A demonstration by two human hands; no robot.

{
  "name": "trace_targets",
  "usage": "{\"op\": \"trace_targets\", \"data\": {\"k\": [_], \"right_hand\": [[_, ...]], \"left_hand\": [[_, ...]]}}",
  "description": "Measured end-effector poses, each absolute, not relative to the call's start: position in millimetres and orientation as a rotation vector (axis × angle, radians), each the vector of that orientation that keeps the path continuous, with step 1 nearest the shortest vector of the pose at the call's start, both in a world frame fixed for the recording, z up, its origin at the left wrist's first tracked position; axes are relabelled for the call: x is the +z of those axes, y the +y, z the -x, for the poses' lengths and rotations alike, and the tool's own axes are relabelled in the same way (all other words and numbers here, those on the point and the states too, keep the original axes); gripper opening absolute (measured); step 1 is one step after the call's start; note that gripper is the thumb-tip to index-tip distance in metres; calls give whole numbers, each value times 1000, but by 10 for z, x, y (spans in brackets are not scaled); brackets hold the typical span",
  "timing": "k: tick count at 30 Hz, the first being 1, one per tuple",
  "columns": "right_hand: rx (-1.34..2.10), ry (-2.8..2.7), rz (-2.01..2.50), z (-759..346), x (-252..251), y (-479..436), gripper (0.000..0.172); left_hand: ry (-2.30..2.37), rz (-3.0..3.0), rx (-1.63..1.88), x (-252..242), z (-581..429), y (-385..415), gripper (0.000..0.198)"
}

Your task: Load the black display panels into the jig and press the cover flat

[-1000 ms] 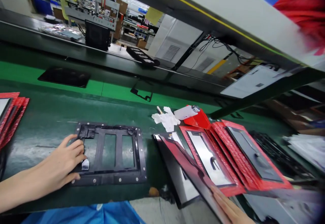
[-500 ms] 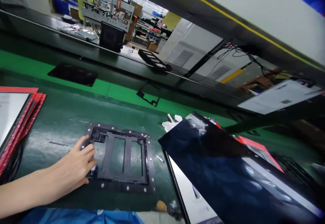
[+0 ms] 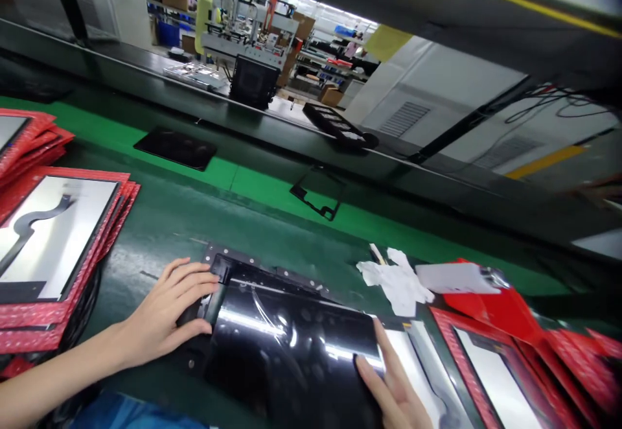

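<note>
A glossy black panel [image 3: 291, 351] lies over the black metal frame jig [image 3: 253, 264] on the dark green mat. My left hand [image 3: 165, 312] rests at the panel's left edge, fingers spread and pressing on panel and jig. At the panel's right edge my right hand [image 3: 393, 390] lies with its fingers flat along the rim. Only the jig's far rim shows beyond the panel.
Red trays with panels [image 3: 53, 241] are stacked at the left, more red trays [image 3: 490, 358] at the right. White wipes [image 3: 396, 280] and a white bottle [image 3: 457, 278] lie behind the panel. A green belt [image 3: 253, 183] carries a black panel [image 3: 175, 148] and a thin frame [image 3: 315, 197].
The black panel, held up tilted at the right before, has been brought left and laid down over the jig. My left hand stayed at the jig's left edge; the view shifted left.
</note>
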State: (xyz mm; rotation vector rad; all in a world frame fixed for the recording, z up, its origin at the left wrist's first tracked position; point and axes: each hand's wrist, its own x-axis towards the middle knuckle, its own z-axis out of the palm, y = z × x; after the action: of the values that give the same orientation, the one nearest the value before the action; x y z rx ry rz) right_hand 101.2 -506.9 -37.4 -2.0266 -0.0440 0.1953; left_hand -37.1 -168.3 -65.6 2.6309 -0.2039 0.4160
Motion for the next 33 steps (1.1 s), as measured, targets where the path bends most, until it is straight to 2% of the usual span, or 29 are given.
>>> {"op": "trace_targets", "data": {"k": [2, 5, 13, 23, 33], "right_hand": [[256, -17, 1991, -1053, -354, -4840, 78], [313, -26, 1962, -1128, -381, -4696, 83], [424, 3, 1906, -1263, -561, -4650, 86], [441, -13, 1860, -1308, -661, -4675, 85], [411, 0, 1887, -1322, -692, -4681, 91]], "left_hand": [[-242, -2674, 405, -742, 357, -1628, 62], [-240, -2731, 358, -807, 339, -1582, 69], [-178, -2728, 332, -818, 346, -1553, 65], [-164, -2719, 302, -842, 338, -1554, 62], [-147, -2680, 272, -853, 339, -1552, 61]]}}
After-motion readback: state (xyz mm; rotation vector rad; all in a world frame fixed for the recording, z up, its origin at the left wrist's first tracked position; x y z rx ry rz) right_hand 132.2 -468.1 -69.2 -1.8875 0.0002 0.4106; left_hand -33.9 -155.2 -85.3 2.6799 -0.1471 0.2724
